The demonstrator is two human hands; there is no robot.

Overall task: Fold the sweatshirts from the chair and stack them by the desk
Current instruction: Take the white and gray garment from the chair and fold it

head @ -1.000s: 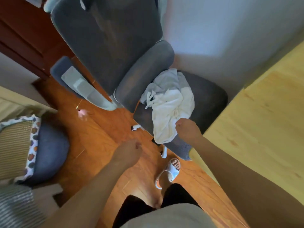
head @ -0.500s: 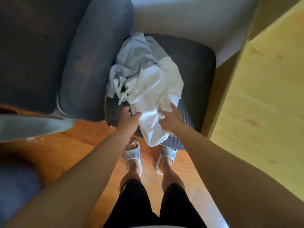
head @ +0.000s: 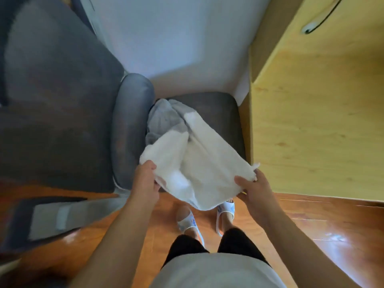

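Both hands grip 1 white sweatshirt [head: 199, 163] by its near edge: the left hand [head: 145, 179] pinches the corner at 9 o'clock, and the right hand [head: 252, 189] holds the opposite corner at 3 o'clock, fingers curled under the cloth. The garment stretches between them, its lower hem sagging toward the 2 white slippers [head: 225, 208] on the wooden floor [head: 311, 221].

Its far end lies at 12 o'clock on the dark seat of the chair [head: 218, 109], partly covering 1 grey sweatshirt [head: 164, 121] bunched against the backrest side. That makes 2 sweatshirts in view.

Room is tight. The yellow tabletop [head: 311, 121] runs along 3 o'clock, its edge just beside the seat and near the right hand. The chair's padded back and armrest [head: 62, 215] close off 9 o'clock. A pale wall [head: 176, 48] stands beyond the seat at 12 o'clock. Bare floor lies at 6 o'clock around the feet and at 4 o'clock beside the tabletop's end.
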